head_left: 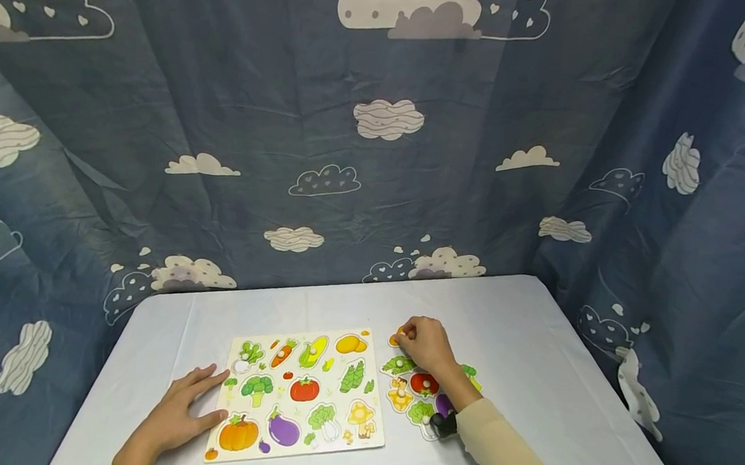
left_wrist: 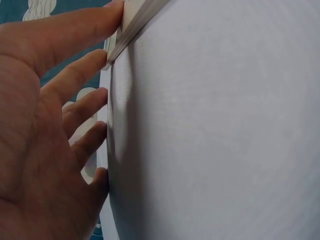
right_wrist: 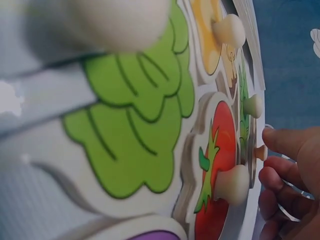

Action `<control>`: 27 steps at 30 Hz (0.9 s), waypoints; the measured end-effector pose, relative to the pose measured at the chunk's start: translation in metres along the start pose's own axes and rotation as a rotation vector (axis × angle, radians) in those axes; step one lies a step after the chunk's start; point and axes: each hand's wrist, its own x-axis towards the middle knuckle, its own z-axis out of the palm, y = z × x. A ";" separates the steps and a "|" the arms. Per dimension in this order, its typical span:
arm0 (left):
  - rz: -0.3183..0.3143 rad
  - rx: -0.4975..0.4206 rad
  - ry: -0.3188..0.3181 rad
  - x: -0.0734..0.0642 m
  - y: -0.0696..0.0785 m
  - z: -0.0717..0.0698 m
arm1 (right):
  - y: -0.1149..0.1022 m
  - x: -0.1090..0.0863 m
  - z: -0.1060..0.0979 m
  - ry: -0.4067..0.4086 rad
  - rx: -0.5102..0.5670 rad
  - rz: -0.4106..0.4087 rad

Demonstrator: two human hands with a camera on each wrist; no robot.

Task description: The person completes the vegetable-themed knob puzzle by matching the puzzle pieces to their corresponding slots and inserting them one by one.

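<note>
A vegetable puzzle board (head_left: 332, 390) lies on the table, printed with pumpkin, eggplant, tomato and other vegetables. My left hand (head_left: 175, 409) has its fingers spread, with thumb and fingertips at the board's left edge. In the left wrist view, the thumb (left_wrist: 75, 32) touches the board's side. Right of the board, my right hand (head_left: 426, 343) pinches the knob of an orange puzzle piece (head_left: 394, 339), mostly hidden by the fingers. Close to that hand are a pea piece (head_left: 398, 365), a tomato piece (right_wrist: 227, 135) and a mushroom piece (head_left: 400, 399), all with knobs.
A lettuce piece (head_left: 420, 411) and an eggplant piece (head_left: 444, 405) lie under the right forearm, partly covered. A black wrist camera (head_left: 443, 425) sits below that wrist. White cloth covers the table (head_left: 549, 403); a dark cloud-patterned curtain (head_left: 258, 109) hangs behind.
</note>
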 end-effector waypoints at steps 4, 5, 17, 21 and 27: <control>0.005 -0.001 0.009 -0.001 -0.001 0.002 | 0.003 0.001 0.002 -0.004 0.002 0.038; 0.008 -0.001 0.012 -0.001 -0.002 0.002 | 0.004 0.001 0.003 -0.005 0.001 0.046; 0.015 -0.012 0.004 -0.001 -0.001 0.000 | 0.002 0.004 0.000 0.025 -0.009 0.049; 0.024 -0.013 0.015 -0.002 -0.002 0.000 | -0.001 0.006 -0.004 0.023 0.007 0.037; 0.016 -0.014 0.011 -0.002 0.000 -0.001 | -0.007 0.008 -0.008 0.017 0.001 -0.015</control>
